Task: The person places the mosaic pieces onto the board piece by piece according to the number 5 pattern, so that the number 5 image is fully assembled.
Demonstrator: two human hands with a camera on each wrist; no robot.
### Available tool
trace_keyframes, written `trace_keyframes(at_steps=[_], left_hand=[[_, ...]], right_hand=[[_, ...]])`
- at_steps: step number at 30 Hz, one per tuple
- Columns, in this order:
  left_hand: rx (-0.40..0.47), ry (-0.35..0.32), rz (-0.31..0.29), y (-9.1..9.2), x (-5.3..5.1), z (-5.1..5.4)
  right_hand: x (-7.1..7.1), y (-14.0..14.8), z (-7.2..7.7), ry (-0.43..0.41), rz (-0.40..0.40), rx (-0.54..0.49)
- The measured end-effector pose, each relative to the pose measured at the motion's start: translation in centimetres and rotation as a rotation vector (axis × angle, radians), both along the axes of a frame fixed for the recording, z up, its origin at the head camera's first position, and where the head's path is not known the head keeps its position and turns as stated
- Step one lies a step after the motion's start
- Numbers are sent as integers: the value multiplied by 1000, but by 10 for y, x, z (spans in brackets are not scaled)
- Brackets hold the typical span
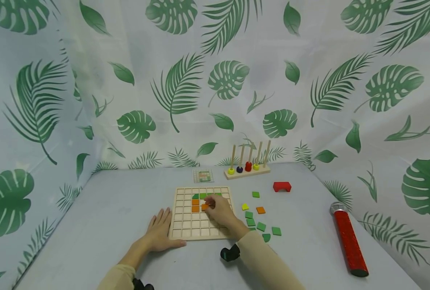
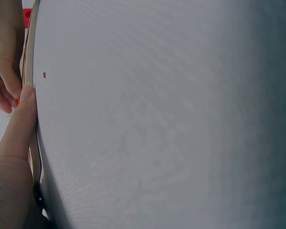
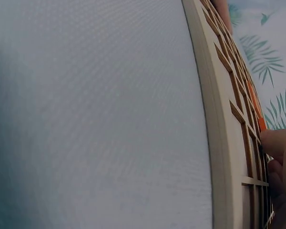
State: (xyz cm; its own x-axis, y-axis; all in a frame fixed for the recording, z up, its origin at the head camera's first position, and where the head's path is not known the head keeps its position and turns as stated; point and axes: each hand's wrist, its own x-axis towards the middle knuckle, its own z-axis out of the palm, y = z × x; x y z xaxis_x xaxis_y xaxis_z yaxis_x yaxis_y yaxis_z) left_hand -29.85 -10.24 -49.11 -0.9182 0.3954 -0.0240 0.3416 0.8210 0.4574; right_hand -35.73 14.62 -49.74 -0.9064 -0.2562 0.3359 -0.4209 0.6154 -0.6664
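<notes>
A wooden grid board lies on the white table in the head view. Its upper cells hold a green quarter piece, green squares and two orange squares. My right hand is over the board, thumb and fingers pinching an orange square just right of the lower orange one. In the right wrist view the right hand is at the orange piece. My left hand rests with fingers spread at the board's left edge, its thumb along the near edge; the left wrist view shows that thumb against the board's side.
Right of the board lie loose green tiles, an orange tile and a yellow piece. Behind are a pattern card, a peg stand with beads and a red arch block. A red tube lies far right.
</notes>
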Motion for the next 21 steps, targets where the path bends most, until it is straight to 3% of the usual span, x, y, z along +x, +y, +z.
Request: trace_keyframes(at_steps=[10,21], left_hand=[[-6,-3,-1,0,-1,1],[-16,-10,3,0,-1,1]], right_hand=[[-1,-3,0,-3,31,-22],[-1,-1,-1,6,5,14]])
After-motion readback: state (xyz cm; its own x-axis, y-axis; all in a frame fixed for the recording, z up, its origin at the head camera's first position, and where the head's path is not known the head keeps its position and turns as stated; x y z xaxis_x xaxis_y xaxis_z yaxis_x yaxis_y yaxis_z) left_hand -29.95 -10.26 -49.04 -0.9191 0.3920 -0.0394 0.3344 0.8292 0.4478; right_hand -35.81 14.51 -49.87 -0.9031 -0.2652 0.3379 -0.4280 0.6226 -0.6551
